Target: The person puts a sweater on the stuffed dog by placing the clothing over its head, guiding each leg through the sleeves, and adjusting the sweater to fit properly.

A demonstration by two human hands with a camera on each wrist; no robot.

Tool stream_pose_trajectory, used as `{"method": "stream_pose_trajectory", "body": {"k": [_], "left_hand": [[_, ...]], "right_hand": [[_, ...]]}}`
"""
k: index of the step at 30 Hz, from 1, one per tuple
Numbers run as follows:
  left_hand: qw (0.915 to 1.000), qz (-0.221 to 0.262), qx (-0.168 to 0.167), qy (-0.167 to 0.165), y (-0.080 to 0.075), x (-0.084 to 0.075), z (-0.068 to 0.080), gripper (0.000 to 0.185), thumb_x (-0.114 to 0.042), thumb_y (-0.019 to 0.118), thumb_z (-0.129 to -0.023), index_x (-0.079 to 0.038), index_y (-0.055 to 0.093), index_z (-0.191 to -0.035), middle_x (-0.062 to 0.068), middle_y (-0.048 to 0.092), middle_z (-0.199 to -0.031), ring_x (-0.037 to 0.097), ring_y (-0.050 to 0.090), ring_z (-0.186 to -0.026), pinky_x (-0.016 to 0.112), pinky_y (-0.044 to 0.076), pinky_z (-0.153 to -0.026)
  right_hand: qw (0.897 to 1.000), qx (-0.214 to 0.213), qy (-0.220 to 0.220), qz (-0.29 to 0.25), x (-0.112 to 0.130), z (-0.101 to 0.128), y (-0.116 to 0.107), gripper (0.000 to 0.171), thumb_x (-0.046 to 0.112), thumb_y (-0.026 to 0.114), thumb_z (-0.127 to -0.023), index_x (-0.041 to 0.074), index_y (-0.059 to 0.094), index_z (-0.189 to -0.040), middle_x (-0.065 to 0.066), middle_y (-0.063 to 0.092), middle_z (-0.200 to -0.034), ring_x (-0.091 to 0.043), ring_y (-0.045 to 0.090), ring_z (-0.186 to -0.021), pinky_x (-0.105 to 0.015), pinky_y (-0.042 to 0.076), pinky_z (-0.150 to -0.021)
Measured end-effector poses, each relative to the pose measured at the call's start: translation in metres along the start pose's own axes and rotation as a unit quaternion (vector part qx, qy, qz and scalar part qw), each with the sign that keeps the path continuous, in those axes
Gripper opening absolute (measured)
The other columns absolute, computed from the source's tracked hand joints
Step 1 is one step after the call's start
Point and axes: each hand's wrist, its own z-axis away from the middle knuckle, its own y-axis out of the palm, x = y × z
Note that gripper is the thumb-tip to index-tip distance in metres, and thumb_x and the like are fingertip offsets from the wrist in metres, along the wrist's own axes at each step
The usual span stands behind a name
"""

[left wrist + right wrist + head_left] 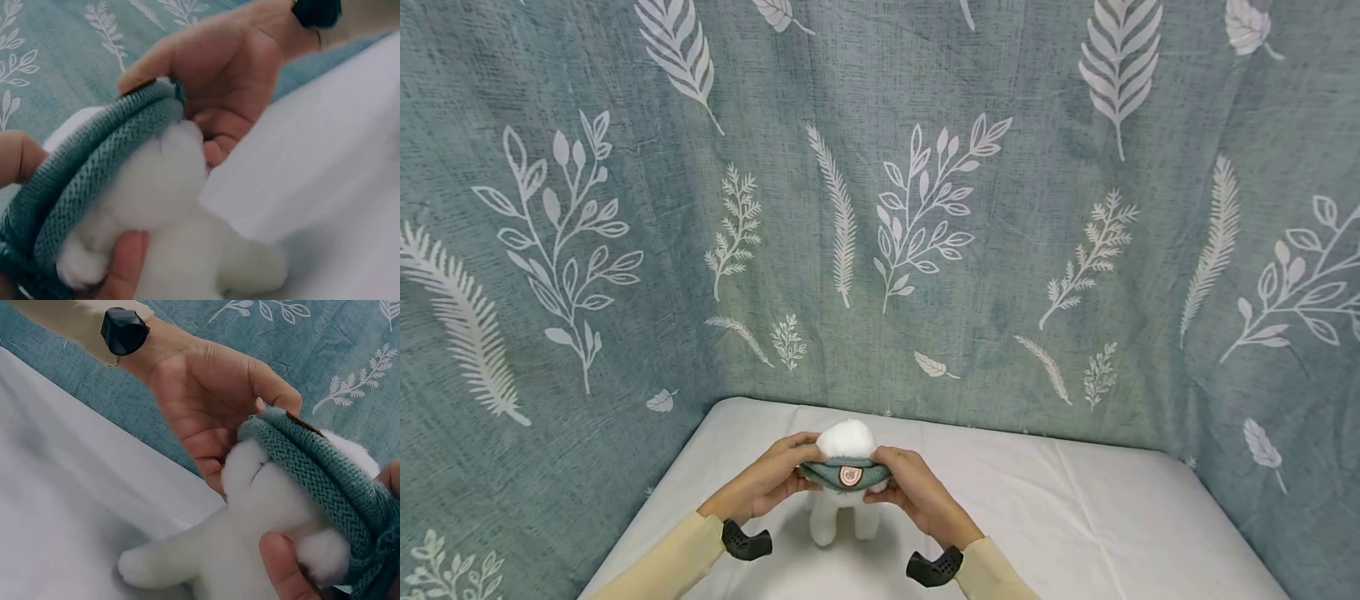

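Observation:
A white plush toy [845, 510] stands on the white-covered table, its rounded head [847, 439] showing above a teal knitted headband [831, 473]. A round patch [850, 476] marks the front of the band. My left hand [775, 477] grips one side of the headband, thumb [15, 159] over the knit and a fingertip [128, 262] against the plush below. On the other side my right hand [917, 486] holds it likewise, with a fingertip [281, 559] on the toy's body. Folded layers of knit [325, 481] cover the upper face in the right wrist view.
A white cloth [1037, 508] covers the table, with faint creases at the right. Blue-green curtains [925, 333] with white leaf patterns hang behind and at both sides. Black wrist devices [747, 540] sit on both wrists.

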Motion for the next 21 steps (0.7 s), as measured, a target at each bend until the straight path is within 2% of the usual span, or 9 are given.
{"method": "stream_pose_trajectory", "body": {"k": [3, 5, 8, 12, 21], "left_hand": [[0.9997, 0.025, -0.003, 0.002, 0.0005, 0.003, -0.0001, 0.068, -0.011, 0.063, -0.09, 0.005, 0.038, -0.151, 0.023, 0.054, -0.132, 0.023, 0.063, -0.098, 0.036, 0.055, -0.084], [0.9993, 0.038, -0.004, 0.006, 0.0015, 0.005, 0.0001, 0.069, -0.006, 0.062, -0.087, 0.005, 0.037, -0.15, 0.024, 0.053, -0.132, 0.023, 0.063, -0.099, 0.036, 0.055, -0.084], [0.9989, 0.045, -0.005, 0.012, 0.0032, 0.0075, 0.0, 0.069, -0.001, 0.062, -0.085, 0.005, 0.036, -0.149, 0.027, 0.051, -0.135, 0.023, 0.064, -0.099, 0.035, 0.055, -0.085], [0.9988, 0.047, -0.004, 0.016, 0.0048, 0.0082, 0.0007, 0.068, -0.002, 0.065, -0.088, 0.003, 0.036, -0.149, 0.028, 0.048, -0.139, 0.024, 0.065, -0.101, 0.037, 0.055, -0.087], [0.9992, 0.025, -0.008, 0.029, 0.0086, 0.0074, 0.0021, 0.069, -0.001, 0.067, -0.086, 0.001, 0.037, -0.148, 0.027, 0.046, -0.141, 0.024, 0.063, -0.102, 0.035, 0.054, -0.085]], "right_hand": [[1.0, -0.001, 0.007, -0.011, -0.0006, -0.0001, -0.0004, 0.04, 0.024, 0.057, -0.099, -0.009, 0.064, -0.119, -0.012, 0.068, -0.1, -0.016, 0.068, -0.077, -0.032, 0.06, -0.078], [1.0, 0.0, 0.01, -0.02, -0.0007, -0.0002, -0.0004, 0.04, 0.024, 0.059, -0.098, -0.009, 0.064, -0.12, -0.011, 0.068, -0.1, -0.015, 0.068, -0.079, -0.031, 0.059, -0.077], [1.0, 0.003, 0.012, -0.021, -0.0006, 0.0002, 0.0, 0.047, 0.026, 0.063, -0.099, -0.01, 0.06, -0.128, -0.012, 0.067, -0.104, -0.016, 0.068, -0.085, -0.03, 0.059, -0.078], [1.0, 0.007, 0.019, -0.018, -0.0007, 0.0003, 0.0006, 0.062, 0.028, 0.067, -0.098, -0.011, 0.049, -0.142, -0.015, 0.065, -0.116, -0.017, 0.067, -0.093, -0.031, 0.058, -0.081], [0.999, 0.012, 0.017, -0.034, -0.0009, 0.0045, 0.0053, 0.076, 0.006, 0.065, -0.085, -0.015, 0.032, -0.15, -0.024, 0.054, -0.135, -0.022, 0.063, -0.104, -0.038, 0.052, -0.093]]}}
